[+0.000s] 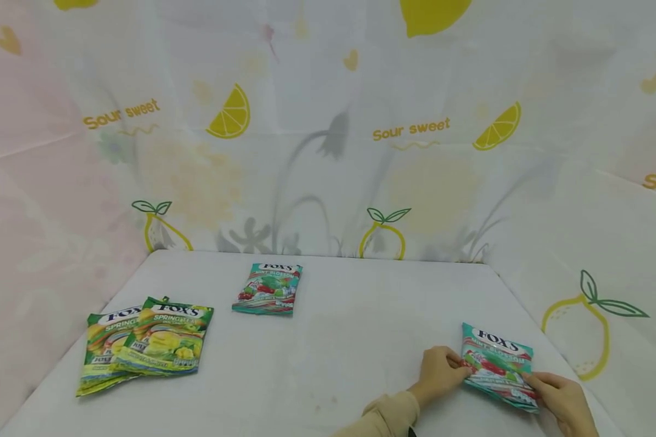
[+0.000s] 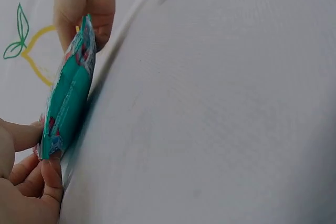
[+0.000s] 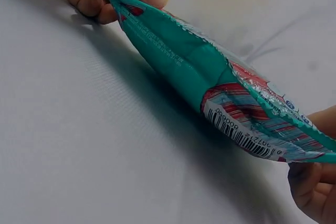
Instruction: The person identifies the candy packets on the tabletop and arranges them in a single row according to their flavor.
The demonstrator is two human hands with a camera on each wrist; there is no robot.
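So the teal Mint Blossom bag (image 1: 494,367) is showing up lower right of frame, smack between the left hand (image 1: 439,371) and right hand (image 1: 563,399), both pinching its side edges, neither being nearer.

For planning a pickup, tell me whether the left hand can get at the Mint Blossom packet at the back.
Probably, once free: the left hand pinches the front packet, but only bare tabletop separates it from the back packet.
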